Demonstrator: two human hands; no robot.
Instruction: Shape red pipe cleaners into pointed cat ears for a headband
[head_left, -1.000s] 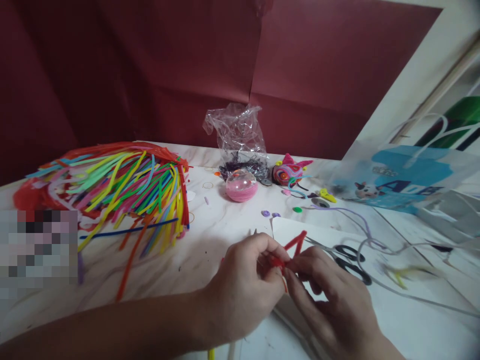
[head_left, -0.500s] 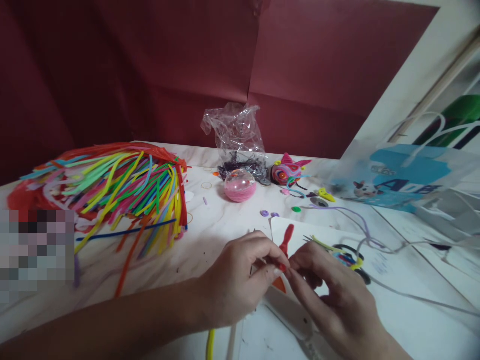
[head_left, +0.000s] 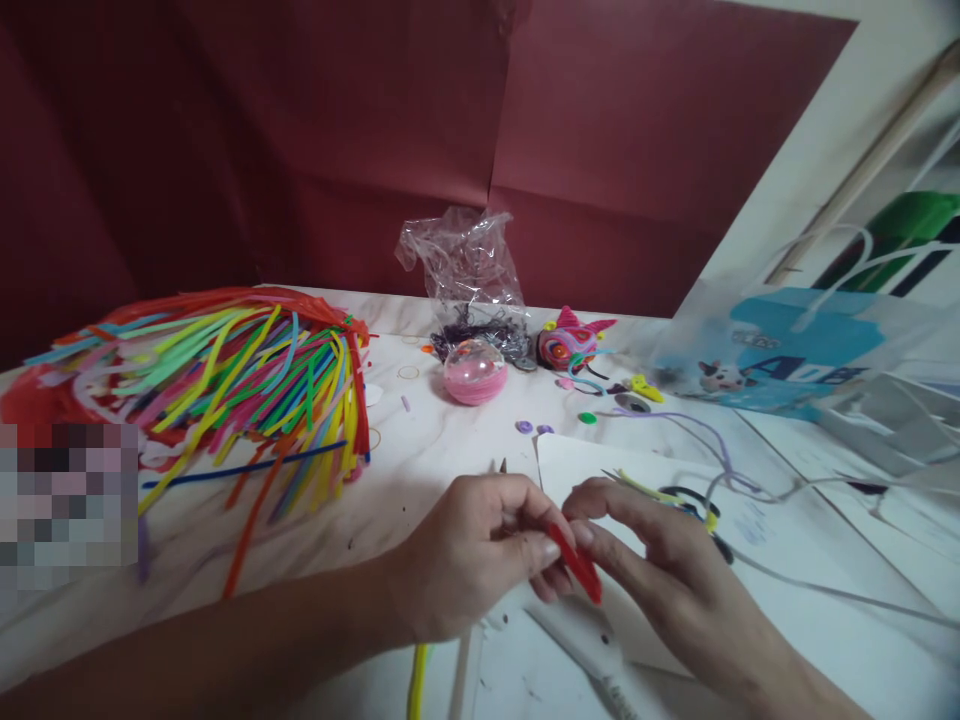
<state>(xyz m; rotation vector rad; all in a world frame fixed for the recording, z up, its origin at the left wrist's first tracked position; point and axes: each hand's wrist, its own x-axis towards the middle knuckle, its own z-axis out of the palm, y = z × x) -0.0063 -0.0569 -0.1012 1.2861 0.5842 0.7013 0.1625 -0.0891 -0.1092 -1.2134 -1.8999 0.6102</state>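
A short red piece, likely bent pipe cleaner (head_left: 576,565), sits between my two hands, its free end pointing down toward me. The thumb and fingertips of my left hand (head_left: 480,560) pinch it from the left. My right hand (head_left: 660,570) has its thumb and forefinger closed on its upper right edge. Below the hands lies a white tool, seemingly a glue gun (head_left: 581,640), partly covered. A thin dark tip (head_left: 503,465) shows just behind my left hand.
A heap of colourful pipe cleaners (head_left: 240,390) spreads at the left. Farther back are a clear ball with pink winding (head_left: 475,375), a plastic bag (head_left: 469,270) and a pink wrapped figure (head_left: 568,342). White paper (head_left: 592,455), cords (head_left: 810,575) and a carrier bag (head_left: 780,340) occupy the right.
The red piece has turned from pointing up and away to pointing down toward me. Both hands have stayed close together. The view has shifted slightly.
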